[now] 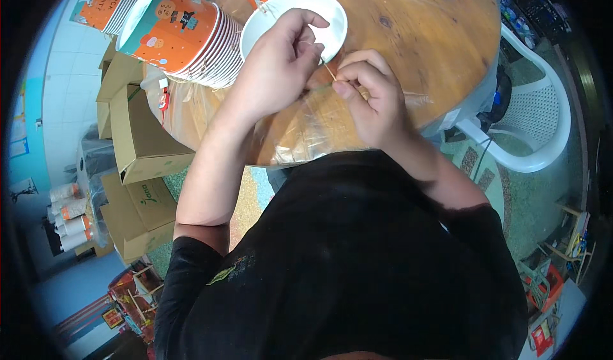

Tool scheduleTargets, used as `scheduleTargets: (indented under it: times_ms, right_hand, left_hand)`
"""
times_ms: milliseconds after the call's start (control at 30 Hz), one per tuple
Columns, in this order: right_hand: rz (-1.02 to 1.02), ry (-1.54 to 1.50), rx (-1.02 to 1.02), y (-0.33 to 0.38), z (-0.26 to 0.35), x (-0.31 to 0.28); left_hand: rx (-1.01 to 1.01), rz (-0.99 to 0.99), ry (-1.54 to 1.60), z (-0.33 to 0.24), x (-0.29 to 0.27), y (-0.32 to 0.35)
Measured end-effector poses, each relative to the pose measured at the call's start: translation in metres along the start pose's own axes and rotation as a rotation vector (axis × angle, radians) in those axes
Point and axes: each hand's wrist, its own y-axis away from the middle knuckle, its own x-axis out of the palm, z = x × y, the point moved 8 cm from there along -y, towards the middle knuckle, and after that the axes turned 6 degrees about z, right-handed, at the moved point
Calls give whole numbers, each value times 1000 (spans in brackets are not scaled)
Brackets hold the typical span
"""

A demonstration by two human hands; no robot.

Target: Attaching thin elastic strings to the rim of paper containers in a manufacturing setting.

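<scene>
2 hands meeting over a round wooden table (pixel 440 34). Left hand (pixel 281 60) and right hand (pixel 370 95) both pinching a thin pale stick (pixel 329 72), fingertips almost touching, the stick slanting between them above a sheet of clear plastic (pixel 306 127). Just behind the left hand, a white bowl (pixel 335 15). Farther left, a stack of orange and teal paper cups (pixel 185 37) lying sideways. Beyond the table, brown cardboard boxes (pixel 140 136) left, white plastic chair (pixel 543 117) right.
</scene>
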Motion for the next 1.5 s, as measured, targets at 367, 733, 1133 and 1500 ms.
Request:
scheduleTargets:
  times_ms: [367,733,1133,1500]
  right_hand:
    - [51,-681,93,-5,-23,11]
    - [-26,-673,311,-19,-31,13]
    - [16,-658,587,-29,-33,3]
    - [242,-414,601,-45,-19,-1]
  left_hand:
    - [22,-26,-233,-8,1,-1]
    - [183,-122,51,0,-9,5]
    - [440,-219,-363,-46,-14,21]
    - [481,-185,-242,-60,-7,15]
